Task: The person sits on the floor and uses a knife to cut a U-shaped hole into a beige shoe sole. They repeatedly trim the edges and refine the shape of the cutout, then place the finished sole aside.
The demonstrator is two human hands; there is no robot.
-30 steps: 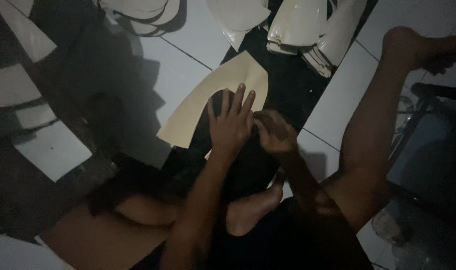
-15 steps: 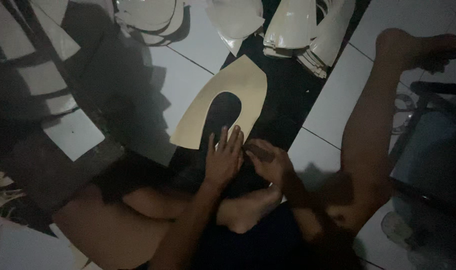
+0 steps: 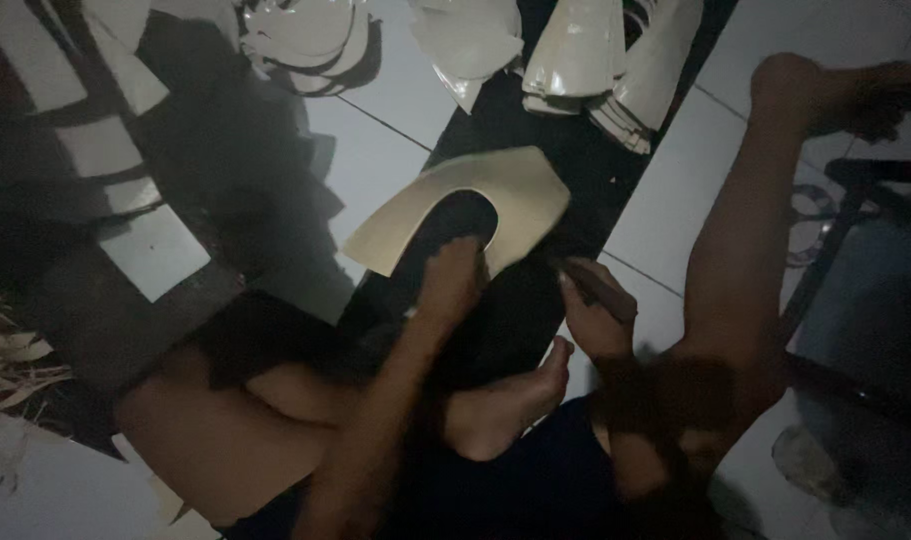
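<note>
A cream, U-shaped flat cut-out piece lies on a dark sheet spread across the tiled floor. My left hand rests on the dark sheet inside the notch of the cream piece, fingers bent down against it. My right hand sits just right of the cream piece's lower edge and is closed around a thin dark tool that points toward that edge. My bare foot lies below both hands. The scene is dim.
Stacks of pale curved cut pieces lie at the top. White rectangular pieces and strips lie at the left. Dry straw-like scraps are at the left edge. My right leg stretches up the right side beside a dark metal frame.
My left hand slid down from flat on the cream piece into its notch. My right hand moved right and now shows a thin tool. The view shifted up slightly.
</note>
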